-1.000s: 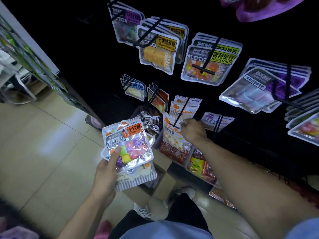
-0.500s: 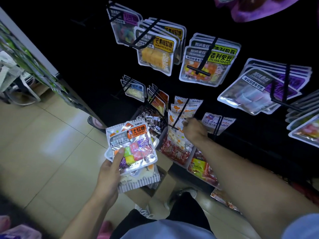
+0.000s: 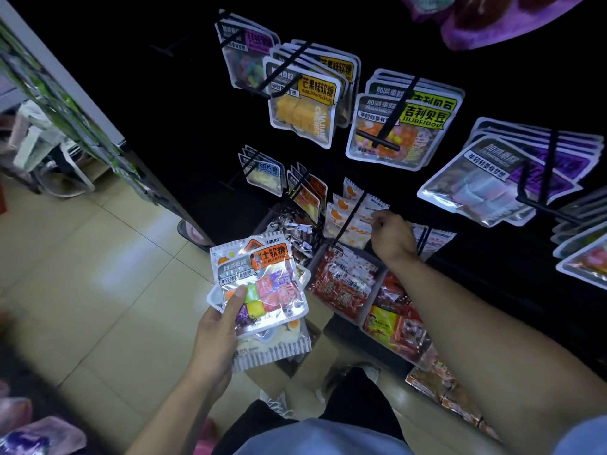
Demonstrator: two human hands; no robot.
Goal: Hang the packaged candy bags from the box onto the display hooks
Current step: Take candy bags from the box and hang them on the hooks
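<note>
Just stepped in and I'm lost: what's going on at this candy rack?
A person is stocking the display hooks. Their left hand grips a small stack of candy bags, the top one filled with colourful squares. Their right hand reaches to the white-and-orange bags on a low hook. A cardboard box sits on the floor below.

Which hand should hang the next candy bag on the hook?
Probably the right hand: it is already at the low hook by the orange-print bags. The left hand is busy gripping the stack of candy bags, lower and away from the hooks.
</note>
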